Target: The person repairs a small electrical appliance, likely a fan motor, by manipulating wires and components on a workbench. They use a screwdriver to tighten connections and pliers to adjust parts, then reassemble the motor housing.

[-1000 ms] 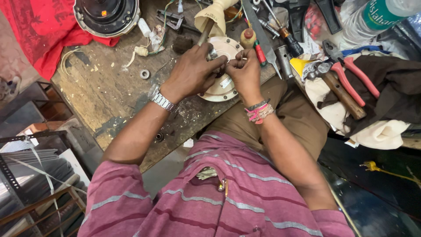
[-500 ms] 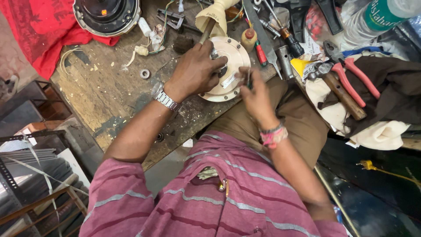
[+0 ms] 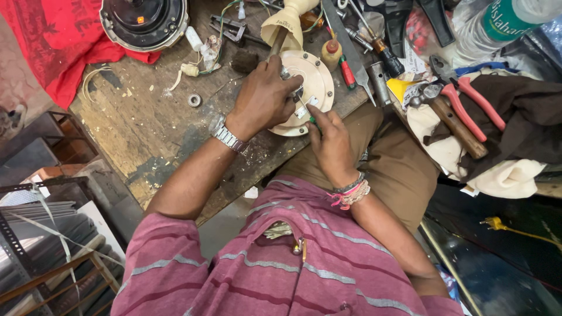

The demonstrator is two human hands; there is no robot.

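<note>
Wooden workbench (image 3: 146,134): bears the work at its near edge. Cream round motor housing (image 3: 316,82): lies flat there, within reach. My left hand (image 3: 263,96): clamped over its rim, steadying it. My right hand (image 3: 331,143): closed around a small green-handled tool (image 3: 313,121), tip at the housing. Loose bearing (image 3: 194,100): set aside.

My left hand (image 3: 263,96) gripping a cream disc (image 3: 313,88), my right hand (image 3: 331,143) at its edge, on a cluttered bench (image 3: 146,134).
</note>
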